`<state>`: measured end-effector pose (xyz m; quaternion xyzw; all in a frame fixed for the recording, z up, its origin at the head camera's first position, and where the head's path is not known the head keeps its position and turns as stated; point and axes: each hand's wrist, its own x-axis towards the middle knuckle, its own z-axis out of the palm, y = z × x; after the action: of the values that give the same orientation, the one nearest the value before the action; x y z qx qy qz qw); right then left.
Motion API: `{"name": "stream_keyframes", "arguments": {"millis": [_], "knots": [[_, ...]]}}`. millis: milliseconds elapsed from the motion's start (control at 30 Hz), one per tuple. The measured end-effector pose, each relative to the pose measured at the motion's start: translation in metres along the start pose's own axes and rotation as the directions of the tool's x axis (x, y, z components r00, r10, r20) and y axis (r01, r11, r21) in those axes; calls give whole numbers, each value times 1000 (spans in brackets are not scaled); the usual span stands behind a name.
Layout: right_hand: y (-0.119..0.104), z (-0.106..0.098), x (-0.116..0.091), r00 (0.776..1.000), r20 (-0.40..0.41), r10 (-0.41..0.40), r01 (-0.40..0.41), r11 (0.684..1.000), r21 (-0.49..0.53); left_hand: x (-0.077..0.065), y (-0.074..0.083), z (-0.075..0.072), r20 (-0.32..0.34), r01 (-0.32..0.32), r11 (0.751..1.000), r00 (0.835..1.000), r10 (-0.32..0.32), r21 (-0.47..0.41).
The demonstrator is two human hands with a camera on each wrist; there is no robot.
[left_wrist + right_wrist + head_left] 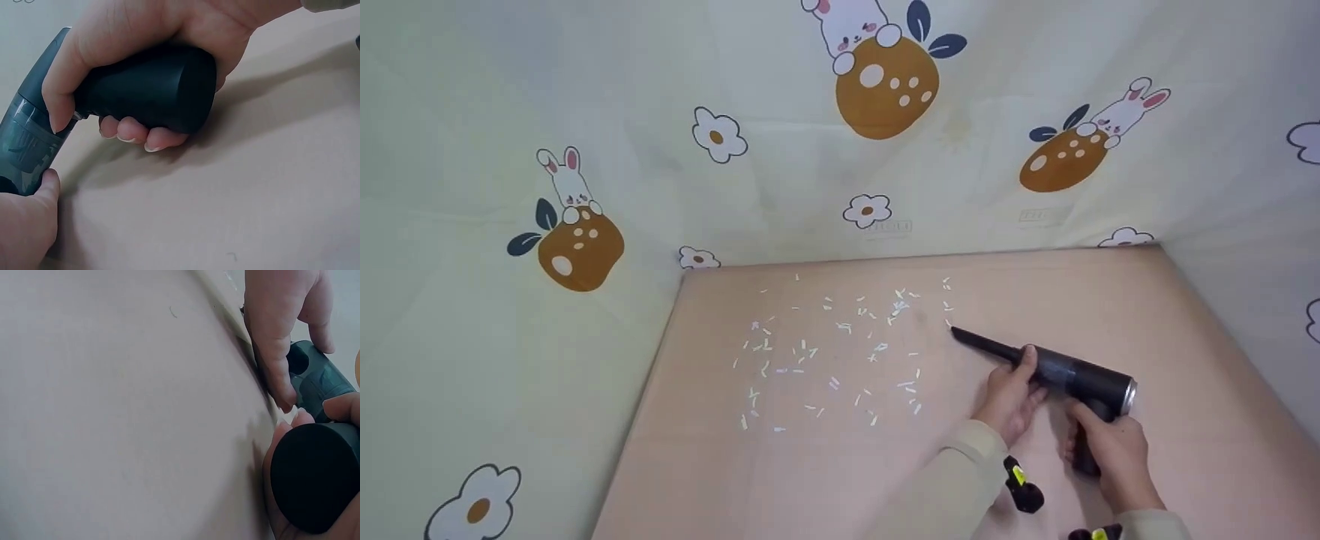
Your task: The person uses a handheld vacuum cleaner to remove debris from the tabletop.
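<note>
A black handheld vacuum cleaner [1084, 379] is held at the right of the head view, its slim nozzle [986, 343] pointing left. The nozzle tip is beside a small white scrap in the column at the right of the scatter. With the thumb on top and fingers beneath, my left hand [1009, 397] grips the front of the barrel. My right hand [1117, 446] is wrapped round the handle [140, 90], seen close up in the left wrist view. A see-through section [28, 140] of the barrel shows between the hands. Thin white scraps [844, 326] lie scattered left of the nozzle.
The pinkish-beige table surface [690, 480] meets a pale cloth backdrop [780, 195] printed with rabbits, fruit and flowers at the back and sides. Black wrist bands with yellow marks [1024, 484] sit near both cuffs.
</note>
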<state>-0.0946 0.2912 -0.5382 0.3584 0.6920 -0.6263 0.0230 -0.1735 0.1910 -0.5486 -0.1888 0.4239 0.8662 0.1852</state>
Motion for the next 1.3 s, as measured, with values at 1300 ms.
{"name": "stream_keyframes", "arguments": {"millis": [1300], "knots": [[-9,28,6,997,-75,-25,31,996,79,19,7,7,0,-20,999,1000,20,-37]]}}
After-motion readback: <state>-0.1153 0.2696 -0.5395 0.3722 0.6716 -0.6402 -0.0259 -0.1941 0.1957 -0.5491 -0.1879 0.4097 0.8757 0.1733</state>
